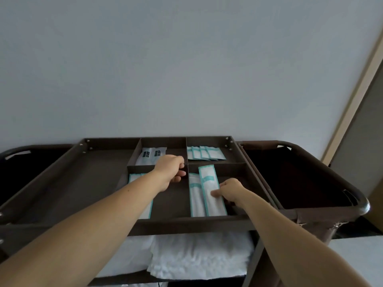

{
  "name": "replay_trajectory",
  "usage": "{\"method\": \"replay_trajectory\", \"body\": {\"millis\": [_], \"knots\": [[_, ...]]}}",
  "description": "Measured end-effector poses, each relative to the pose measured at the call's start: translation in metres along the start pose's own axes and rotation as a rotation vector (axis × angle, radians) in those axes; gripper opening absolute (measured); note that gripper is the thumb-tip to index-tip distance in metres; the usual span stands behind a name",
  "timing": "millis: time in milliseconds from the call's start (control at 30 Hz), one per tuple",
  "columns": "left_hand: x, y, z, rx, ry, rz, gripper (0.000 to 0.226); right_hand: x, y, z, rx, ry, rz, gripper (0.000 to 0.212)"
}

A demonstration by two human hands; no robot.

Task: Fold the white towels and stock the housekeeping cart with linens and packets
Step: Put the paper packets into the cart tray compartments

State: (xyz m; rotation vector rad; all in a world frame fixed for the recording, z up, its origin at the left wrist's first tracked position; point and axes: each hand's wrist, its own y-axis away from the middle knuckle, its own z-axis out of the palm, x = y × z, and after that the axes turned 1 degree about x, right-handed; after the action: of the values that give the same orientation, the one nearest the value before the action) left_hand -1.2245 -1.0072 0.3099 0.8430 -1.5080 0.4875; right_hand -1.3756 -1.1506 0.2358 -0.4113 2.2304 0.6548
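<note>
The brown housekeeping cart's top tray (186, 221) is split into compartments. My right hand (231, 190) pinches a long white-and-teal packet (211, 191) in the near right compartment, next to a second long packet (194, 195). My left hand (171, 169) hovers over the centre divider with fingers curled and nothing visible in it. Small teal packets (205, 153) lie in the far right compartment, white packets with dark marks (150, 155) in the far middle one. More long packets (145, 206) lie under my left forearm. Folded white towels (196, 255) lie on the shelf below.
Dark fabric bags hang at both ends of the cart, the right one (300, 177) open. The tray's large left section (83, 179) holds nothing. A plain wall stands right behind the cart, with a door frame (352, 96) at the right.
</note>
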Motion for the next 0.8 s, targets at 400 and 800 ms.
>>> {"method": "replay_trajectory", "body": {"millis": [400,800], "knots": [[-0.008,0.016,-0.022,0.050,-0.163,0.055,0.010,0.003,-0.004,0.006,-0.007,0.347,-0.006,0.048],[-0.020,0.052,-0.109,0.222,-0.569,0.198,0.018,-0.082,0.060,0.041,0.166,0.797,-0.455,0.057]]}}
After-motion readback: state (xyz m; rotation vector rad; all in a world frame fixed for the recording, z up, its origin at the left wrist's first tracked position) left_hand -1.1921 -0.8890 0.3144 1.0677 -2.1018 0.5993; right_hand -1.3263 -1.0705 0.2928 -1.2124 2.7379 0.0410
